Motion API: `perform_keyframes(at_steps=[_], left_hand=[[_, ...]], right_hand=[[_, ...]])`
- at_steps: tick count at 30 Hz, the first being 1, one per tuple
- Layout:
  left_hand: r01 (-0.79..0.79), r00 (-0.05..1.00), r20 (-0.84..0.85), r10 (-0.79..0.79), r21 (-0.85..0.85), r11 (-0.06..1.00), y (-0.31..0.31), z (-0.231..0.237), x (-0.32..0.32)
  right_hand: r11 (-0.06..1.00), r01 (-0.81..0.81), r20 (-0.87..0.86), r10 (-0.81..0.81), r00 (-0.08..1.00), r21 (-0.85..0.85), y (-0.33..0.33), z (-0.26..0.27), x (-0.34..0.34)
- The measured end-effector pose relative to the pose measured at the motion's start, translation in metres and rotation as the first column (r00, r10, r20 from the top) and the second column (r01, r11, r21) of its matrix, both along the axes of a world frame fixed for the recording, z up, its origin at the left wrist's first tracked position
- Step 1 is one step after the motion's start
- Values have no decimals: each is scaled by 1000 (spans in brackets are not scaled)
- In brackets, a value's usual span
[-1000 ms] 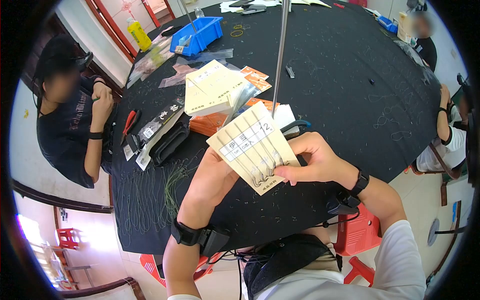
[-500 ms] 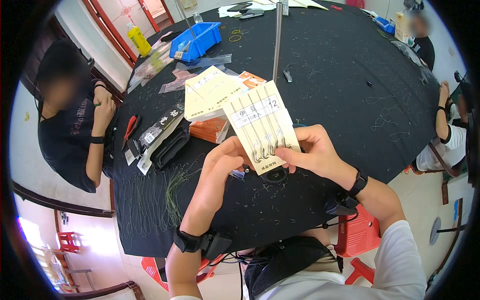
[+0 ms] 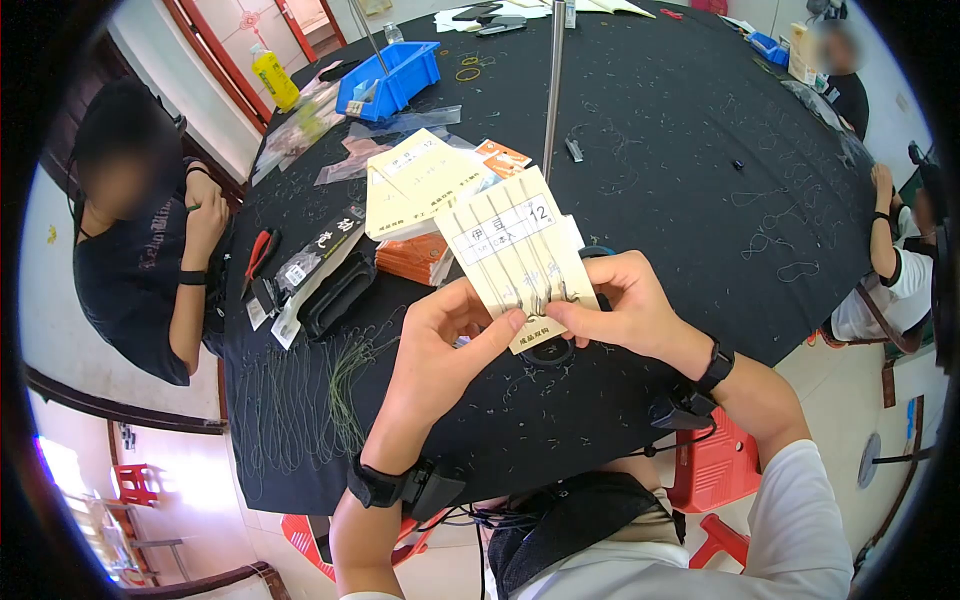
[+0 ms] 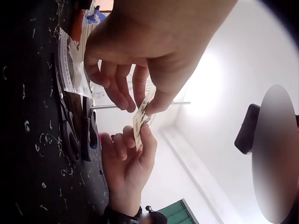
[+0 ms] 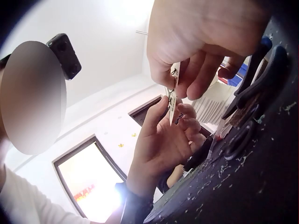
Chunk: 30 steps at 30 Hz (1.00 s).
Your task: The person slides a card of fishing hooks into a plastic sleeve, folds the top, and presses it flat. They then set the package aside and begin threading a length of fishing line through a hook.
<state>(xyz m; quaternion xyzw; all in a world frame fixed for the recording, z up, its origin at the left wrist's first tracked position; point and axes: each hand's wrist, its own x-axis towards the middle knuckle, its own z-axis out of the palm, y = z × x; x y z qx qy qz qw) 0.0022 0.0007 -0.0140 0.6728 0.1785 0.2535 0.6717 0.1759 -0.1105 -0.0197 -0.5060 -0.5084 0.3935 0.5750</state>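
Note:
A cream card of fish hooks (image 3: 505, 235), printed with the number 12, is held upright over the table in the head view. Several dark hooks (image 3: 540, 300) hang in a row near its lower edge, their shanks running up the card. My left hand (image 3: 440, 340) pinches the lower left part, thumb on the front over the hooks. From the other side, my right hand (image 3: 640, 310) pinches the card, its thumb close to the left one. Both wrist views show the card (image 4: 140, 119) nearly edge-on, fingers behind it.
Behind the card lie a stack of similar cards (image 3: 410, 190) and orange packets (image 3: 410, 260). A metal rod (image 3: 553, 110) rises there. Leftward are black packaging (image 3: 340, 285), red-handled pliers (image 3: 262, 250), green line (image 3: 345, 380) and a blue bin (image 3: 405, 75). Scissors (image 4: 70, 140) lie nearby.
The card has turned more upright since a second ago. My left hand let go of its side, then brought its thumb onto the front at the hooks. My right hand keeps its pinch.

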Motion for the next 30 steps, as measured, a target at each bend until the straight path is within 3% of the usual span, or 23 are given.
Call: perform_keyframes(at_steps=[8,13,20,30], left_hand=[[1,1000,11,-1,-25,1000,-1,1,1],[21,995,-98,-8,137,990,-3,6,-1],[4,994,-105,15,173,985,-2,0,0],[-13,996,-82,23,121,993,-1,0,0]], right_hand=[[1000,0,15,0,1000,-12,0,0,1],[999,-28,75,26,997,29,0,1,1],[996,-84,121,84,989,-3,-2,5,-1],[996,-67,11,67,998,-51,0,1,-3]])
